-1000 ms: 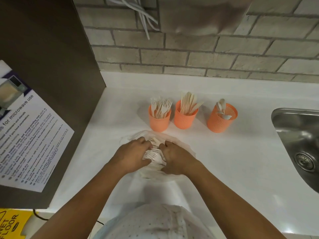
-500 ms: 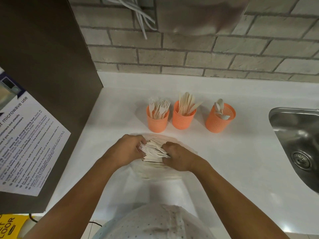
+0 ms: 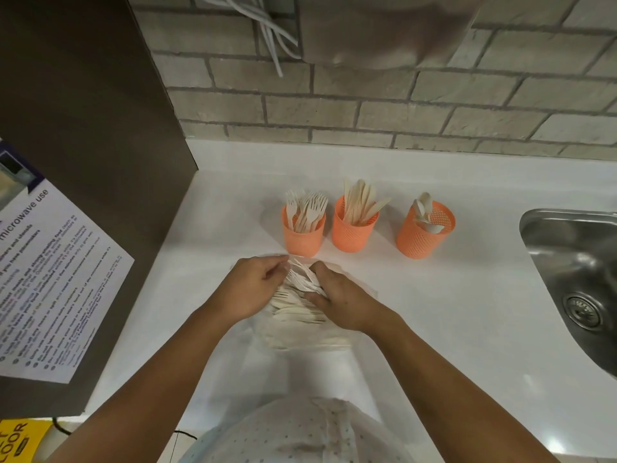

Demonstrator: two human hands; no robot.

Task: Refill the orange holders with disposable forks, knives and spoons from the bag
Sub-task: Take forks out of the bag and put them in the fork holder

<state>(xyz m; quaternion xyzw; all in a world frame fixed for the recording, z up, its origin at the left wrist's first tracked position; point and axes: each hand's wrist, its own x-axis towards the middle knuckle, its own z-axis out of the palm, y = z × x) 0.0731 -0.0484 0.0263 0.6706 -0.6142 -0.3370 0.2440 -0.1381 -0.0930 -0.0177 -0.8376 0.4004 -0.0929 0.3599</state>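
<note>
While left hand point(image 3: 255, 287) pinches the bag point(image 3: 258, 330) rim, right hand point(image 3: 340, 297) grips forks point(image 3: 300, 279), near counter's point(image 3: 207, 228) left edge

bag point(image 3: 300, 342) of cutlery half hidden, frame edges cropped
your right hand point(image 3: 340, 302) covers the handles of the forks point(image 3: 302, 280) it grips, and your left hand point(image 3: 253, 289), pinching the bag's mouth, hides that side of it. the clear film barely shows against the white counter point(image 3: 467, 329). deeper pieces blur together, type can't be told. sink point(image 3: 574, 262) cut by the right edge, microwave notice point(image 3: 50, 279) by the left, its small print unreadable; yellow sign point(image 3: 20, 439) cropped at the corner; cables point(image 3: 270, 35) run off the top.
</note>
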